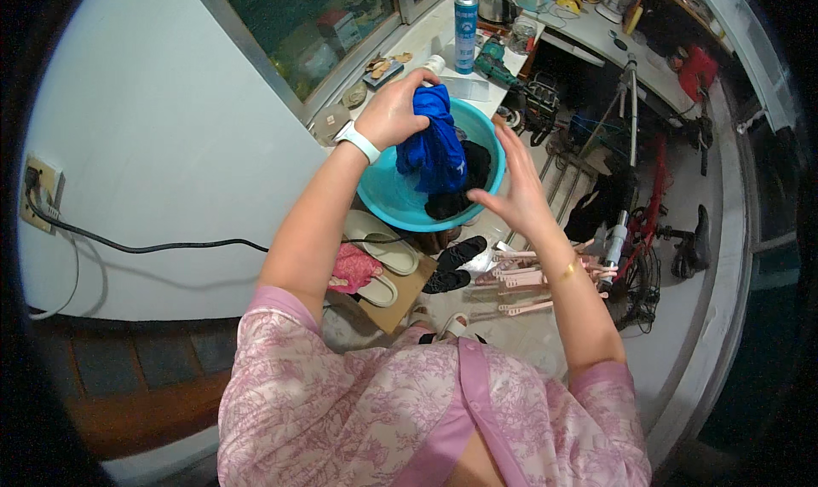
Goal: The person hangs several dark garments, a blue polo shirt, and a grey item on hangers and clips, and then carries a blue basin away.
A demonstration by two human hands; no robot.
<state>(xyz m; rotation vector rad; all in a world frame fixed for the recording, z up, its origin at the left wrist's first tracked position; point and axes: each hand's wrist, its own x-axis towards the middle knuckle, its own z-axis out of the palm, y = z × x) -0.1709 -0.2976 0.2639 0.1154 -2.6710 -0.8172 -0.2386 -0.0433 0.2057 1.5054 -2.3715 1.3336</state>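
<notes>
My left hand (pixel 393 112) grips a bright blue cloth garment (pixel 434 148) at its upper end, thumb across the front. The garment hangs over a turquoise plastic basin (pixel 377 186), its lower part in front of the basin's interior. Black fabric (pixel 476 167) lies inside the basin on the right. At the basin's right rim is my right hand (pixel 521 186), fingers spread and thumb apart, holding nothing. Whether its thumb touches the rim or the black fabric, I cannot tell.
Behind the basin, a white table carries a blue spray can (pixel 465 33), a green power drill (pixel 495 62) and an electric kettle (pixel 498 4). Below are pale slippers (pixel 383 244), black shoes (pixel 457 263) and pink hangers (pixel 521 276). A black cable (pixel 160 247) crosses the left side.
</notes>
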